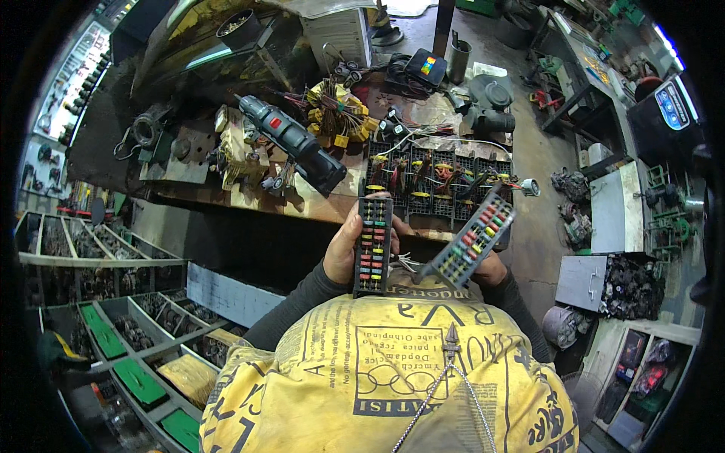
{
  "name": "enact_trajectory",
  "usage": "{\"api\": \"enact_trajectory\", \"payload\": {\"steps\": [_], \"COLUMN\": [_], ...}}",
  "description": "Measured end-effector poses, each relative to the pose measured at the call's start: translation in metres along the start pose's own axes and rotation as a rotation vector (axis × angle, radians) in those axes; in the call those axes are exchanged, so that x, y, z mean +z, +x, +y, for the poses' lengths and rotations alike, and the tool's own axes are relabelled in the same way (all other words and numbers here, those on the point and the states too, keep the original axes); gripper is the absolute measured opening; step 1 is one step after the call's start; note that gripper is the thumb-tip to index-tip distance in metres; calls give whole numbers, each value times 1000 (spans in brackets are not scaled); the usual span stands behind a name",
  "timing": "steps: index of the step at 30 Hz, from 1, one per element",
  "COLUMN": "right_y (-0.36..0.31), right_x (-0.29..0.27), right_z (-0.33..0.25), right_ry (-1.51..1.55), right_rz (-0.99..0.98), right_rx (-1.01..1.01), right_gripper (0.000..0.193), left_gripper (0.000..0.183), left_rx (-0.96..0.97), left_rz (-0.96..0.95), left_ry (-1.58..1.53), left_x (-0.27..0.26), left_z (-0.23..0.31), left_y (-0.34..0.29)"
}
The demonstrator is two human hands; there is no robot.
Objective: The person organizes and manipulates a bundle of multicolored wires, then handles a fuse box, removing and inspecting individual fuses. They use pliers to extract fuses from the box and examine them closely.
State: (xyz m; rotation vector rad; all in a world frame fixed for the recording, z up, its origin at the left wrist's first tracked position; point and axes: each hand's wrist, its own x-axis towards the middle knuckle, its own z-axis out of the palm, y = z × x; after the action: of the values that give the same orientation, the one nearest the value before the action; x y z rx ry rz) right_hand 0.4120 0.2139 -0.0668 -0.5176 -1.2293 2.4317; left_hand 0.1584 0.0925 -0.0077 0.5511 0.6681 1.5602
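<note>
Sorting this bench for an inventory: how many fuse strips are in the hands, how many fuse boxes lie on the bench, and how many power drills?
Black fuse strips with coloured fuses, held: 2, one in the left hand at, one in the right hand at
Large black wired fuse box on the bench: 1
Dark grey power drill: 1
Total: 4

The single head view looks steeply down from above at the cluttered workbench (226, 198), close over the chest.

right hand (489, 269): mostly hidden behind fuse block (470, 241) | wall tools (75, 83): too small
</note>
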Motion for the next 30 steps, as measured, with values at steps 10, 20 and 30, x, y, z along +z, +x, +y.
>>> {"api": "enact_trajectory", "payload": {"steps": [10, 20, 30], "right_y": [69, 99, 99], "right_x": [51, 81, 108], "right_z": [-6, 32, 30], "right_ry": [-320, -435, -703], "right_rz": [-301, -150, -144], "right_rx": [-70, -10, -240], "right_gripper": [44, 37, 36], "left_gripper": [48, 52, 54], "left_rx": [-314, -352, -396], "left_rz": [-45, -214, -271], "left_ry": [-93, -148, -14], "left_x": [-36, -37, -46], "left_z": [62, 81, 91], "left_y": [27, 19, 16]}}
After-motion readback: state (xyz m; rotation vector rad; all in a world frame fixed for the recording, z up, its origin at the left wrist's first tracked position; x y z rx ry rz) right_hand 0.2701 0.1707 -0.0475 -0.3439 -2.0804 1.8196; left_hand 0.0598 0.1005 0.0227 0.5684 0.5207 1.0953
